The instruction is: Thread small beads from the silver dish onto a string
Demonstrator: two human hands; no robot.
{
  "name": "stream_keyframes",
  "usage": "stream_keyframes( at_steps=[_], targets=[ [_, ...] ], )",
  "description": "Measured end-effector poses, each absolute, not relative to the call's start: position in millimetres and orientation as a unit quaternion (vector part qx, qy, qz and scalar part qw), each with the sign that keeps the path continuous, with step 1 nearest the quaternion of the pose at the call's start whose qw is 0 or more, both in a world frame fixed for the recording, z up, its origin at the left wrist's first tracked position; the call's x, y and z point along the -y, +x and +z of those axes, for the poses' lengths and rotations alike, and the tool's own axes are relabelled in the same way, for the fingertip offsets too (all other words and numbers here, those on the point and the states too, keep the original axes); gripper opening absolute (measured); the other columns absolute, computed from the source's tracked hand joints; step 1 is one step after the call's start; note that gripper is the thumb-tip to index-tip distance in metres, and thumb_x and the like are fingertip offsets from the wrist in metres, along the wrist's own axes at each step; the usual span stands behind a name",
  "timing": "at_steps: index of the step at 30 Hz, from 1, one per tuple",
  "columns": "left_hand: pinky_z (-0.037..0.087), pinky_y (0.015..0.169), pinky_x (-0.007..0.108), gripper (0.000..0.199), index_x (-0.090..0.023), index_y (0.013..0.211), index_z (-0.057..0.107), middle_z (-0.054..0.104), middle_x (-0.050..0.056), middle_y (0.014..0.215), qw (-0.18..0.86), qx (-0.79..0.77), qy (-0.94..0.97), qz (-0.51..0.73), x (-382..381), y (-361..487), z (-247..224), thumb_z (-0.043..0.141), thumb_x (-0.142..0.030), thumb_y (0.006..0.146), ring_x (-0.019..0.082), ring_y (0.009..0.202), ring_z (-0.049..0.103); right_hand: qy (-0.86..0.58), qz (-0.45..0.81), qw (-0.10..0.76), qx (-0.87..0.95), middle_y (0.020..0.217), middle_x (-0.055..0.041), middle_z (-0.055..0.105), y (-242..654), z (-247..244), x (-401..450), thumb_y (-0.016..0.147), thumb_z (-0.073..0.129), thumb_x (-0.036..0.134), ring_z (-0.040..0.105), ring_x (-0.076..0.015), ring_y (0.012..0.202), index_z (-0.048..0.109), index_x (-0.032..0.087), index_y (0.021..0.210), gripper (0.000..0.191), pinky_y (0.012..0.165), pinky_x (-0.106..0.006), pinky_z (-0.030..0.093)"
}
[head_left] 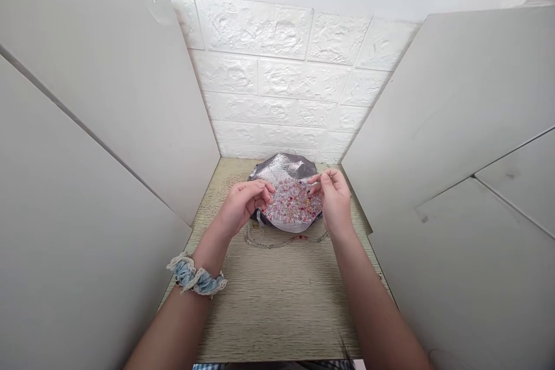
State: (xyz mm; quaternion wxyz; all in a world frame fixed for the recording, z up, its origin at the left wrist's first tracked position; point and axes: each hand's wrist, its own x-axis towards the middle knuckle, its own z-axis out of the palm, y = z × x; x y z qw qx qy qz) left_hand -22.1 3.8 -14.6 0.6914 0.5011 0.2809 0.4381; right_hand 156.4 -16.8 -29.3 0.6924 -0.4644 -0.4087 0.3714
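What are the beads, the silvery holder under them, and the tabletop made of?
Beads: probably glass or clear plastic, glossy; they look translucent with small glints.
Silvery holder: likely foil-faced or coated fabric, shiny; bright textured sheen and soft, uneven edges.
Tabletop: wood or wood-look laminate, fairly matte; streaky grain, though real wood versus print can't be told.
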Motion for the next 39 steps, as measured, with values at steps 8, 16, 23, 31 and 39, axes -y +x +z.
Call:
stream_keyframes(
  at_steps=[8,16,23,31,39],
  targets=[
    [0.042,0.050,0.019,0.037,-0.009,0.050,0.057,0.055,0.006,0.073,0.683,-0.302,0.504,0.435,-3,-21,-11,0.045,-0.035,0.073,0.008,0.056,0.050,-0.534,0.289,0.610,0.509,0.078,0.0001,0.053,151,-29,20,0.080,0.038,0.031,0.047,-0.0088,0.058,0.045,0.019,0.075,0.015,0.057,-0.023,0.038],
    [0.042,0.056,0.025,0.031,-0.013,0.067,0.058,0.056,0.005,0.068,0.430,-0.475,0.614,0.462,-4,-16,-15,0.043,-0.040,0.075,0.015,0.066,0.052,-0.547,0.162,0.465,0.677,0.077,-0.0023,0.052,137,-29,27,0.080,0.035,0.020,0.047,-0.0142,0.070,0.047,0.019,0.076,0.013,0.064,-0.027,0.036],
    [0.038,0.081,0.029,0.030,-0.017,0.100,0.053,0.054,0.007,0.102,0.470,-0.384,0.640,0.472,7,-10,-11,0.043,-0.035,0.077,0.018,0.095,0.048,-0.497,0.142,0.399,0.757,0.086,-0.0048,0.051,119,-29,36,0.081,0.035,0.019,0.048,-0.0146,0.078,0.052,0.020,0.080,0.017,0.068,-0.026,0.039],
    [0.032,0.043,0.019,0.037,-0.017,0.103,0.050,0.048,-0.002,0.057,0.613,-0.369,0.619,0.324,8,-8,-12,0.043,-0.042,0.077,0.008,0.046,0.042,-0.518,0.091,0.411,0.745,0.069,-0.0026,0.046,117,-29,38,0.082,0.034,0.022,0.044,-0.0127,0.063,0.053,0.019,0.074,0.021,0.058,-0.024,0.036],
    [0.020,0.039,0.019,0.027,-0.014,0.066,0.057,0.030,-0.006,0.041,0.538,-0.418,0.652,0.334,6,-8,-8,0.049,-0.039,0.071,0.005,0.040,0.025,-0.534,0.107,0.497,0.675,0.070,-0.0010,0.046,131,-23,33,0.081,0.035,0.020,0.043,-0.0126,0.065,0.045,0.019,0.073,0.013,0.059,-0.025,0.034]
  ],
)
